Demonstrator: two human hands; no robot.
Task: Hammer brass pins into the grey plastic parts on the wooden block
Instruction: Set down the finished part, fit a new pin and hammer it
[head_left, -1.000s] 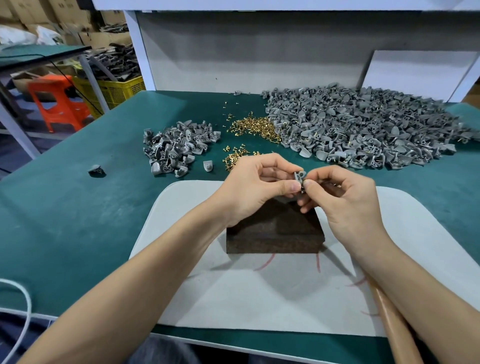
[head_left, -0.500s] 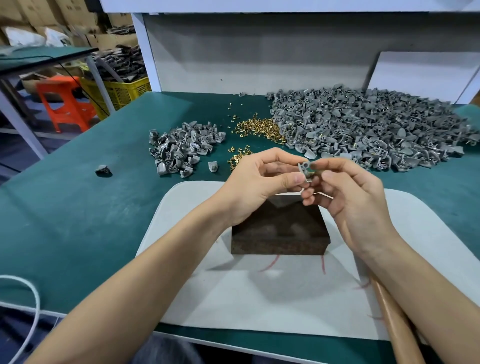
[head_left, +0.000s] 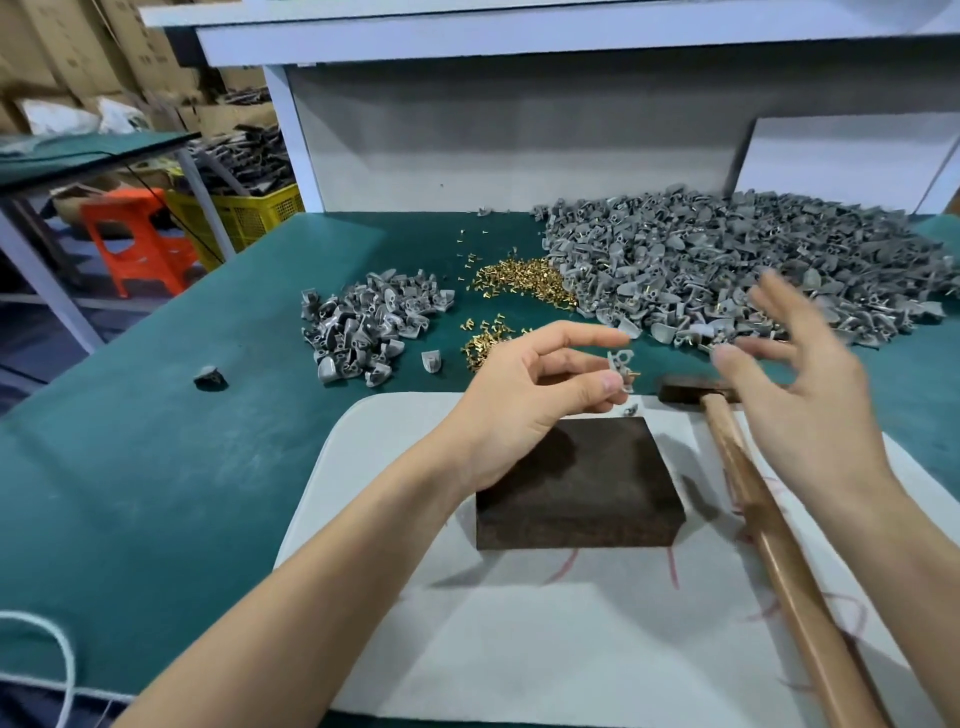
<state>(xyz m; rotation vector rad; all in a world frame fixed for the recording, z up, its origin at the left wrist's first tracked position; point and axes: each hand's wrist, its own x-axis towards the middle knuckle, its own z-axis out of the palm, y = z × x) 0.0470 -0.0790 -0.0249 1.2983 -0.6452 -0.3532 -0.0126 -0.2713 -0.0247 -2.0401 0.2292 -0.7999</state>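
left hand (head_left: 524, 400): thumb and fingers (head_left: 602, 384) pinch one grey plastic part (head_left: 621, 362). A brass pin (head_left: 632, 373) sticks out its side and looks only loosely seated.
right hand (head_left: 810, 415): fingers spread, holding nothing, motion-blurred.
wooden block (head_left: 576, 488): on the worktop (head_left: 208, 467) just below the left fingers. Top is bare, part not yet on it.
hammer (head_left: 763, 514): lies untouched under the right fingers, head just right of the held part.
supplies: loose pins (head_left: 519, 278) beyond the left fingers, big grey pile (head_left: 727, 270) beyond the right.
risk: pin may drop out while the part is set down, as it seems barely started. Part could tip under a blow. Left fingertips would be close to the strike.
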